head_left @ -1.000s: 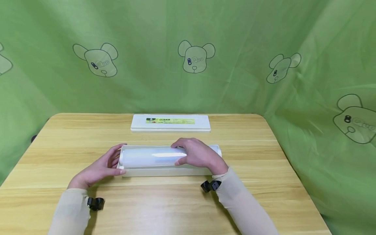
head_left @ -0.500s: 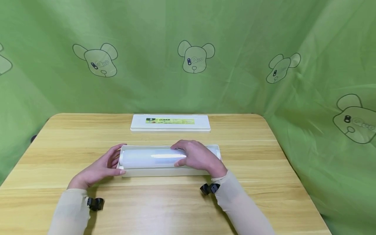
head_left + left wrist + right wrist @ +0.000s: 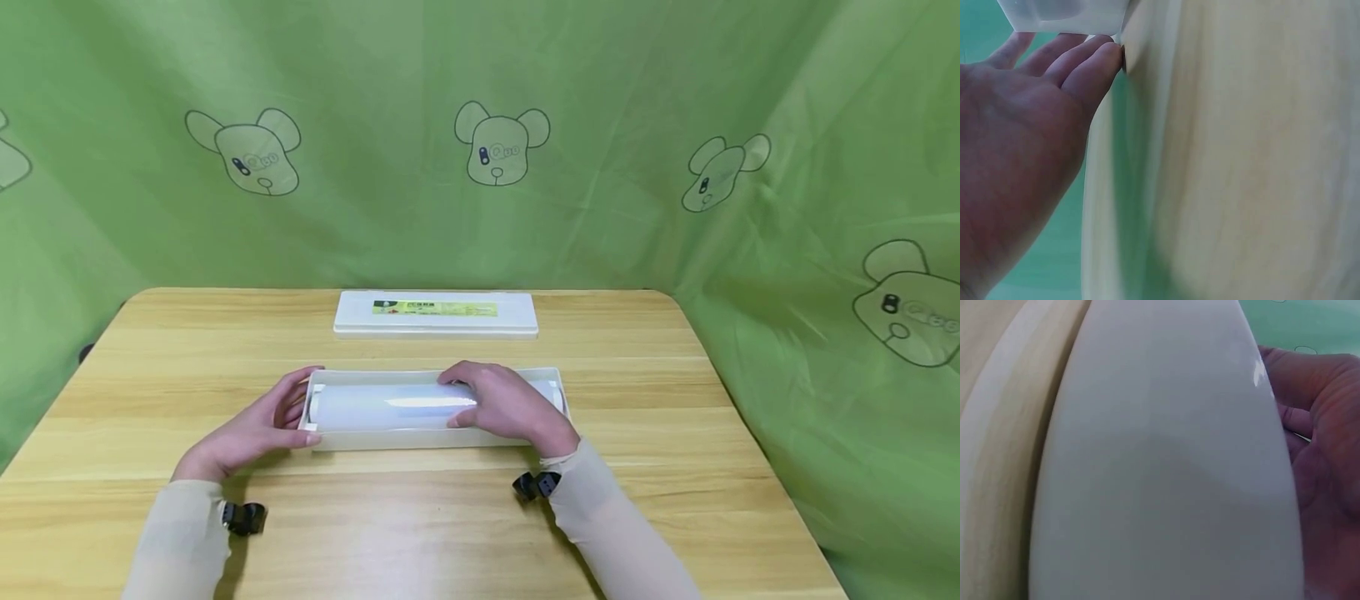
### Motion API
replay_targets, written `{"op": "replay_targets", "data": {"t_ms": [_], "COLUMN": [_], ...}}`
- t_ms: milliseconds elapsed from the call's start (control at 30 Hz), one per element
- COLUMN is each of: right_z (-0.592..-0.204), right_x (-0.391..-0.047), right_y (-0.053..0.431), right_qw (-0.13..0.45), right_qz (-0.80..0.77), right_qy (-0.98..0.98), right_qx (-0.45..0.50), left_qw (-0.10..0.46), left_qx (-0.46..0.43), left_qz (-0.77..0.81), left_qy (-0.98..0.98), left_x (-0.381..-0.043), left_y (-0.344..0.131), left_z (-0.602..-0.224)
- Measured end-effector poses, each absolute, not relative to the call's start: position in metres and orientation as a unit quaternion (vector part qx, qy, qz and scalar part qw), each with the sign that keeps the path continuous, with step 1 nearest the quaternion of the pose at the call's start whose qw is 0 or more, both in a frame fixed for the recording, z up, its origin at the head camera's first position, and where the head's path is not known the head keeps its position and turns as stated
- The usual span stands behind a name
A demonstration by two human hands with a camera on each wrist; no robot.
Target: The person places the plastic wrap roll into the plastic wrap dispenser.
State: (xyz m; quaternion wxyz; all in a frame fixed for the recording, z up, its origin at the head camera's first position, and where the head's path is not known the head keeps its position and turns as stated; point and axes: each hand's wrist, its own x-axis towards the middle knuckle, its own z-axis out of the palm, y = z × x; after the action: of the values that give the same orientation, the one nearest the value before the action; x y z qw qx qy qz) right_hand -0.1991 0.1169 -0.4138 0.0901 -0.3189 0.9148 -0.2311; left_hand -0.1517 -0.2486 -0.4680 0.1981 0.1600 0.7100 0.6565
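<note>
In the head view, a roll of clear plastic film (image 3: 352,407) lies lengthwise inside a long white box (image 3: 390,440), with its ends between the box's end walls. My right hand (image 3: 506,404) grips the roll from above, right of its middle, with the thumb at the near side and the fingers over the far side. Around the box's left end, my left hand (image 3: 258,421) holds the corners, thumb in front and fingers behind. The left wrist view shows those fingers against the box's end (image 3: 1069,15). The box's smooth white side (image 3: 1160,456) fills most of the right wrist view.
A white lid (image 3: 435,325) with a yellow-green label lies at the back of the wooden table (image 3: 390,525), behind the box. Green cloth (image 3: 375,225) with bear outlines hangs behind and beside the table.
The roll has sunk lower into the box, and the box's back rim shows more clearly above it. My right hand has come down slightly with the roll; my left hand stays put.
</note>
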Motion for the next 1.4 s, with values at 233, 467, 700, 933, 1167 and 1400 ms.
{"op": "replay_targets", "data": {"t_ms": [233,467,700,933,1167,1400], "right_z": [-0.418,-0.419,-0.415,-0.416,-0.416,-0.412], "right_x": [-0.199,-0.199,-0.202,-0.200,-0.198,-0.198], "right_y": [0.119,0.119,0.121,0.124,0.126,0.130], "right_qw": [0.078,0.077,0.094,0.099,0.096,0.076], "right_qz": [-0.225,-0.224,-0.247,-0.251,-0.250,-0.252], "right_qy": [0.916,0.913,0.904,0.903,0.903,0.905], "right_qx": [-0.324,-0.332,-0.336,-0.335,-0.336,-0.334], "left_qw": [0.201,0.204,0.201,0.206,0.207,0.201], "left_qx": [0.157,0.156,0.160,0.153,0.152,0.160], "left_qz": [0.655,0.654,0.649,0.650,0.655,0.653], "left_qy": [0.711,0.712,0.717,0.715,0.711,0.712], "left_x": [-0.153,-0.153,-0.153,-0.152,-0.153,-0.156], "left_y": [-0.248,-0.249,-0.250,-0.249,-0.249,-0.249], "left_z": [-0.469,-0.469,-0.466,-0.467,-0.464,-0.463]}}
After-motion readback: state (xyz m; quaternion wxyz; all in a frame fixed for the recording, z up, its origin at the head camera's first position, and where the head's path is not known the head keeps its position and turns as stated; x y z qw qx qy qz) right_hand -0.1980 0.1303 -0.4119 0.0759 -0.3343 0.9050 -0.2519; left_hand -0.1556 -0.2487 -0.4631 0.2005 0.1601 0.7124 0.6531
